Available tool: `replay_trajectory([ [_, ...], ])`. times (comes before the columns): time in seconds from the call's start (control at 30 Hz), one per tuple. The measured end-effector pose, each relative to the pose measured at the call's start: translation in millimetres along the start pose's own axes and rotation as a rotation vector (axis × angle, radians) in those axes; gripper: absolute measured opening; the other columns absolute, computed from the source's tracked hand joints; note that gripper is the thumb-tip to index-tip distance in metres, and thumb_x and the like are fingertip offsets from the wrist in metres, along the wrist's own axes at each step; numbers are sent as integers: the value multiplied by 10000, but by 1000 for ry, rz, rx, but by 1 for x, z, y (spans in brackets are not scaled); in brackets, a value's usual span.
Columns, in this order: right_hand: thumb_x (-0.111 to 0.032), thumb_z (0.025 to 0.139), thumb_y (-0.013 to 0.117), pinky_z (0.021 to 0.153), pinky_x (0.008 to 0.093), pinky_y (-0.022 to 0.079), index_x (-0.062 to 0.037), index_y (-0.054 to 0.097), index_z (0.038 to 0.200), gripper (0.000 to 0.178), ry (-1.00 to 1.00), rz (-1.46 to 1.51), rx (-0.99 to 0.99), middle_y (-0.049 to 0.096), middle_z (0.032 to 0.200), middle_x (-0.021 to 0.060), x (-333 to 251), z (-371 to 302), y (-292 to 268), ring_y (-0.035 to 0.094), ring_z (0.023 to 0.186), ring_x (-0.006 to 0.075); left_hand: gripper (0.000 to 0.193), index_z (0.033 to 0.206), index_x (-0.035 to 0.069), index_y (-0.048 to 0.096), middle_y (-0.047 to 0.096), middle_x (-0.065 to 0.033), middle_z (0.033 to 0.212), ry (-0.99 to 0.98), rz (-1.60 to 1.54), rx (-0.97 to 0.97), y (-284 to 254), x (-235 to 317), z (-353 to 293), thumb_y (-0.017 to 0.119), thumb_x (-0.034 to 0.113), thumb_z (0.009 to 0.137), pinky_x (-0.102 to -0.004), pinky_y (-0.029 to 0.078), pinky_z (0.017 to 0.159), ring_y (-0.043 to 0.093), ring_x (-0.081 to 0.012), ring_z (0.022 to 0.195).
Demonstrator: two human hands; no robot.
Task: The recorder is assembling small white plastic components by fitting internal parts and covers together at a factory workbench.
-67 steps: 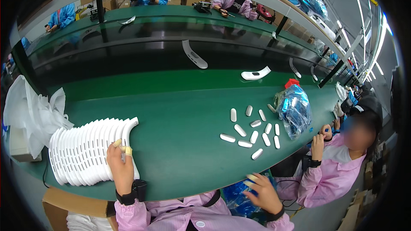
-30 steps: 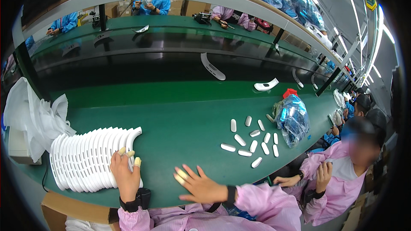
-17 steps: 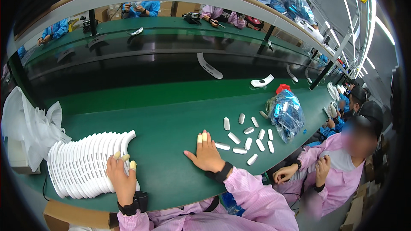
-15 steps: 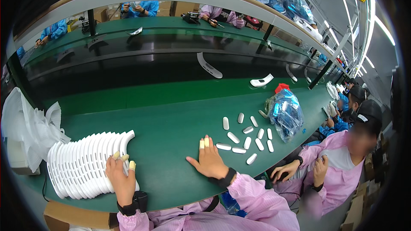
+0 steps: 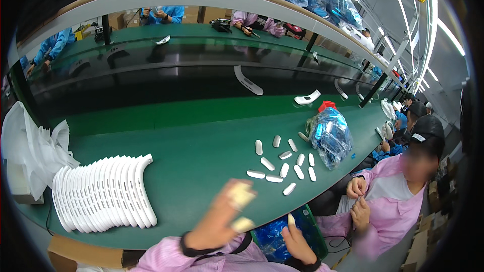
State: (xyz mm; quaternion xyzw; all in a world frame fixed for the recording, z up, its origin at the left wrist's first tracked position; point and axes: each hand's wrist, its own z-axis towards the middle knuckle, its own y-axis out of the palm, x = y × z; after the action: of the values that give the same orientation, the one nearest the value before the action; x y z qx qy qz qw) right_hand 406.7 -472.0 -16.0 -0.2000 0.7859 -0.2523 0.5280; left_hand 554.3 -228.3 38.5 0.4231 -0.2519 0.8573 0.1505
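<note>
My left hand (image 5: 222, 215), smeared by motion, is over the front edge of the green table. Its fingers, in pale finger covers, point up and right with the thumb apart, and I see nothing in them. Lower right, my right hand (image 5: 298, 244) is over a green bin (image 5: 316, 229) of blue film; one covered finger points up, the others are partly hidden. At left a row of white curved slotted panels (image 5: 103, 194) stands packed side by side. Several small silvery-white oval pieces (image 5: 284, 170) lie scattered right of centre.
A clear bag of blue-filmed parts (image 5: 330, 136) sits beyond the ovals, by a red box (image 5: 327, 106). White foam sheets (image 5: 35, 151) are heaped at far left. A cardboard box (image 5: 83, 254) is below the table edge. At right sits a co-worker in pink (image 5: 385, 196).
My left hand has left the white panels and swung right. My right hand has lifted from the tabletop and moved down right to the bin. The view has shifted slightly.
</note>
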Motion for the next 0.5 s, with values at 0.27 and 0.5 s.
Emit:
replay_trajectory([
  [0.27, -427, 952, 362, 1104, 503, 107, 43, 202, 1421, 683, -793, 107, 546, 162, 1501, 212, -69, 25, 3, 163, 1387, 381, 603, 1434, -12, 185, 195, -217, 1488, -485, -546, -170, 133, -50, -11, 381, 336, 982, -344, 186, 1118, 165, -303, 1399],
  [0.5, -202, 970, 366, 1078, 549, 147, 30, 221, 1410, 518, -341, -103, 523, 192, 1468, 260, 9, 101, -41, 153, 1373, 416, 565, 1383, 85, 373, 271, -168, 1477, -187, -297, -117, 46, -7, 3, 591, 269, 896, -406, 223, 1098, 302, -296, 1339],
])
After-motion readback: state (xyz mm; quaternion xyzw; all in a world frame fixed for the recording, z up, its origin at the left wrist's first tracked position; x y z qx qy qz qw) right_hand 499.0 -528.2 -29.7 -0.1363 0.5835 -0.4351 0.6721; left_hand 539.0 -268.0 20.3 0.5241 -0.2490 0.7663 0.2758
